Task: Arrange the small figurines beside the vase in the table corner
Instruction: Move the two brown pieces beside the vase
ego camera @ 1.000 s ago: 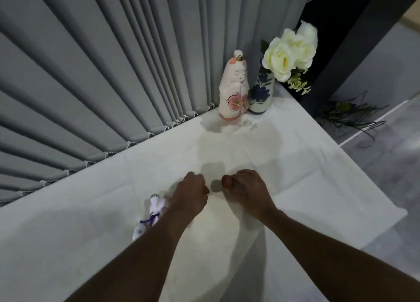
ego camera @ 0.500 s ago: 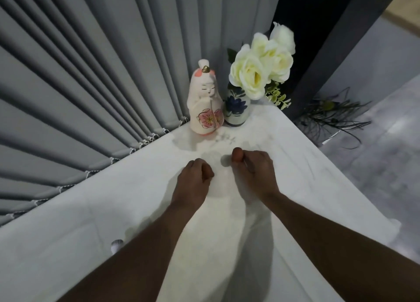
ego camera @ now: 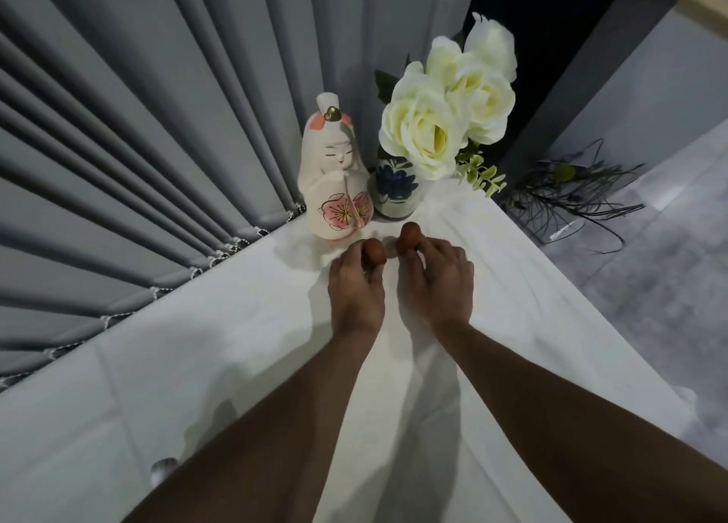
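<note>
Now left hand [ego camera: 356, 286] and right hand [ego camera: 433, 274] each pinch a small brown figurine [ego camera: 373, 251], just before the vase [ego camera: 396, 191]; knuckles could topple the doll [ego camera: 335, 183] beside it.

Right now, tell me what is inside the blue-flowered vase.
The vase holds cream-white artificial roses with a sprig of green leaves hanging over its right side. The blooms cover the vase mouth, so the stems and anything else inside cannot be seen.
</note>
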Action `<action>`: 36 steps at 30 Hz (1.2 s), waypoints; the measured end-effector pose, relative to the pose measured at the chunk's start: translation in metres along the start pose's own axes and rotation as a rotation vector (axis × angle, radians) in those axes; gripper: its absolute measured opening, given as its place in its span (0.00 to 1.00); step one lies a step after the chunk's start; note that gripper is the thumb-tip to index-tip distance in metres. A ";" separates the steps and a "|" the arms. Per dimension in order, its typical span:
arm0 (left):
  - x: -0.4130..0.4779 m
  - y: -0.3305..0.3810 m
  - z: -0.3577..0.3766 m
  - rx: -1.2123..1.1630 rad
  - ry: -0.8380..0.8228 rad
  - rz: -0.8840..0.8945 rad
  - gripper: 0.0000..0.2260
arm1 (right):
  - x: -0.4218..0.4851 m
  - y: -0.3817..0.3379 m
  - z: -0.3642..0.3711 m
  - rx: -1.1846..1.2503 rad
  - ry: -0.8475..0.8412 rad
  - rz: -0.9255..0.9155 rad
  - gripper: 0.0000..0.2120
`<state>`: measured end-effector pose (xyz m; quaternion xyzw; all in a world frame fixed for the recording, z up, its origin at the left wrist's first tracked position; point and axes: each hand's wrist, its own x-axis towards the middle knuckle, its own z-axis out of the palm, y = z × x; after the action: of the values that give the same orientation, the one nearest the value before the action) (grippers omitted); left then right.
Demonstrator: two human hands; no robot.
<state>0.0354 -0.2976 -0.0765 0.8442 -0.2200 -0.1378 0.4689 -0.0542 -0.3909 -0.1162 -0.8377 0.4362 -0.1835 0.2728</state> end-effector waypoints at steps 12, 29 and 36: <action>0.020 0.005 0.016 0.056 -0.012 -0.090 0.07 | 0.004 -0.001 -0.001 -0.023 0.022 0.049 0.17; -0.007 0.023 -0.064 0.384 -0.562 -0.114 0.38 | -0.053 -0.017 -0.021 -0.158 -0.145 -0.011 0.35; -0.045 0.001 -0.149 0.695 -0.721 -0.114 0.36 | -0.135 -0.019 -0.009 -0.452 -0.337 -0.220 0.41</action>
<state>0.0619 -0.1662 0.0033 0.8598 -0.3543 -0.3647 0.0462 -0.1219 -0.2724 -0.1071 -0.9381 0.3209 0.0315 0.1266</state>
